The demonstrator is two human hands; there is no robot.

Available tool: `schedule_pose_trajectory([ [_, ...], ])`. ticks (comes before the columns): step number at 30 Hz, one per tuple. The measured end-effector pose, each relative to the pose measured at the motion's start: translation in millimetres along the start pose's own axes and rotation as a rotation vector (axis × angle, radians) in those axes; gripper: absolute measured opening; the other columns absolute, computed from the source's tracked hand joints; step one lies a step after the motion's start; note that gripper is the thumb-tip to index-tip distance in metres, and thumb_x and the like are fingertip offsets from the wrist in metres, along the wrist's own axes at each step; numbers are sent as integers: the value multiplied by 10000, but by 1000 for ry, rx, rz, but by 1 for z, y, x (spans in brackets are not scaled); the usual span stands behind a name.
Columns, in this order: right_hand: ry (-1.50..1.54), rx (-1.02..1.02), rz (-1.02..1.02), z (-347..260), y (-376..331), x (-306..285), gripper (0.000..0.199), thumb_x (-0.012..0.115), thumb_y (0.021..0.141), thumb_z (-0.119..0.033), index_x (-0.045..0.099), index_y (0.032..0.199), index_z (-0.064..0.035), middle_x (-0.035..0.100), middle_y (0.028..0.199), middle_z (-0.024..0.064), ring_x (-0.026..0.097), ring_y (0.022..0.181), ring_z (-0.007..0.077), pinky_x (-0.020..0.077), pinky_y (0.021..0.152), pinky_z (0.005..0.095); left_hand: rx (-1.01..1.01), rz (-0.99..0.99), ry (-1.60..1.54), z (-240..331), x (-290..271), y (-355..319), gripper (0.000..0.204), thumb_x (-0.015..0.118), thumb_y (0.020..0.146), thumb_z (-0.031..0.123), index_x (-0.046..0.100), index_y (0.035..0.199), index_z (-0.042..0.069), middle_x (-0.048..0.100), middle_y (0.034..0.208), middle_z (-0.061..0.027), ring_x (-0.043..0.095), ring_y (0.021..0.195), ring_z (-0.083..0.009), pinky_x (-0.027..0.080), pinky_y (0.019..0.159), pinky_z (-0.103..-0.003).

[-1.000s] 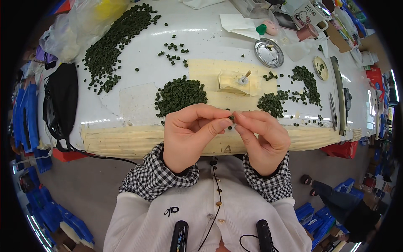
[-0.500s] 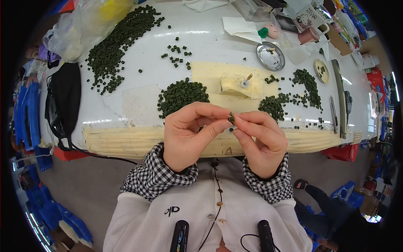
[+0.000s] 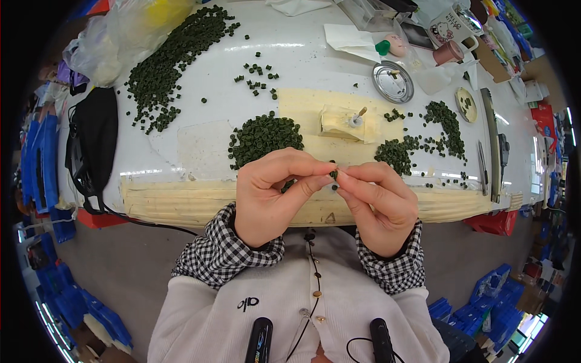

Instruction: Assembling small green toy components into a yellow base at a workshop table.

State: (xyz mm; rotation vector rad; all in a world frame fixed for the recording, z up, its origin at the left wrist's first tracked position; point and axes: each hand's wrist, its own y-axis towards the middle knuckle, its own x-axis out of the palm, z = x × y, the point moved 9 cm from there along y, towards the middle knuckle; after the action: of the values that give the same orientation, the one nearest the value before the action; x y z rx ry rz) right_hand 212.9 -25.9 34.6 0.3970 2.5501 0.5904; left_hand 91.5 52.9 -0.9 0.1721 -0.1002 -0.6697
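Above the near edge of the table, my left hand (image 3: 271, 192) and my right hand (image 3: 380, 202) meet fingertip to fingertip. Both are closed in a pinch around a small dark green piece (image 3: 333, 175), mostly covered by the fingers. Just beyond my left hand lies a pile of dark green ring-like pieces (image 3: 265, 138). Past my right hand is a heap of smaller dark green pieces (image 3: 394, 156). A taped cream block (image 3: 336, 126) with a short peg standing in it sits on a yellowish sheet (image 3: 296, 106) beyond both hands.
A long green heap (image 3: 175, 57) stretches across the far left, beside a black cloth bag (image 3: 97, 133) and plastic bags (image 3: 115, 48). To the right are a round metal lid (image 3: 393, 91), a small dish (image 3: 465, 112), a metal bar (image 3: 491, 139), tweezers (image 3: 482, 166) and a mug (image 3: 451, 27).
My right hand has shifted very slightly to the right; both hands keep their pinch at the small piece. The person at the lower right has mostly moved out of view.
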Motion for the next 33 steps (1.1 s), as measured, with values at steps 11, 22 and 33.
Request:
schedule_pose_trajectory([
  [11,-5,-25,-27,2,6,-5,278,704,727,52,684,996,-16,642,935,113,623,804,197,496,671,259,-73,29,-186,-8,4,1,186,649,813,-62,664,997,-37,635,938,-88,596,829,-111,474,722,-223],
  [22,-391,23,40,34,60,-30,150,689,784,-43,661,928,-7,594,790,97,568,681,182,445,598,283,-72,80,-142,-5,-3,4,195,646,817,-65,656,1011,-45,627,944,-89,595,845,-110,481,732,-221],
  [33,-125,-105,155,-14,48,-43,99,687,792,-19,614,844,24,611,807,89,565,712,176,450,658,268,-65,72,-157,-8,-3,4,197,650,810,-68,657,1005,-41,629,943,-87,595,845,-118,481,746,-229],
])
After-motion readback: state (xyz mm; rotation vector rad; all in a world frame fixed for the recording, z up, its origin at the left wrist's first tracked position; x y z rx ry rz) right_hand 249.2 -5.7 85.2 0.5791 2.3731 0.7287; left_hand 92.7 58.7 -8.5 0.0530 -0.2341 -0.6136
